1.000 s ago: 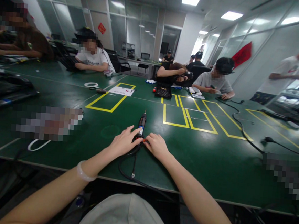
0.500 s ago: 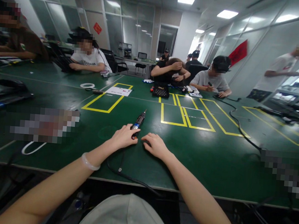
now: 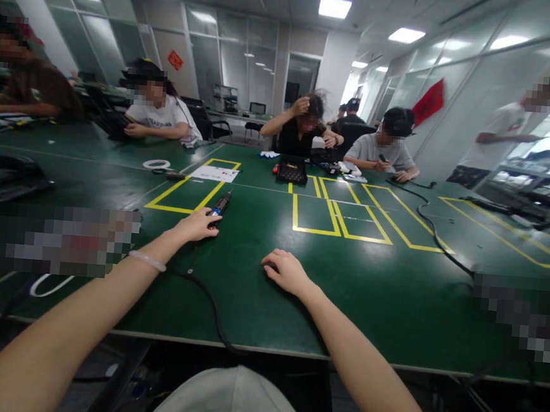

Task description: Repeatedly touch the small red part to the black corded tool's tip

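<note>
My left hand [image 3: 197,226] is closed around an electric screwdriver [image 3: 221,204], which lies low over the green table [image 3: 247,318]. Its thin bit points away from me, just right of a yellow taped rectangle [image 3: 170,209]. A black cord [image 3: 212,306] trails from under my left wrist to the table's front edge. My right hand [image 3: 287,272] rests on the tabletop, fingers loosely bent and thumb apart, holding nothing. Bare green surface separates it from the screwdriver.
More yellow taped rectangles [image 3: 318,230] mark the table right of centre. A white sheet [image 3: 214,174], a white ring-shaped coil [image 3: 156,165] and a black tray [image 3: 292,170] lie farther back. Several people sit across the table. A black cable [image 3: 437,230] runs along the right.
My left hand has moved left and slightly forward with the screwdriver, drawing its cord along. My right hand has stayed almost in place. A person opposite has raised their head.
</note>
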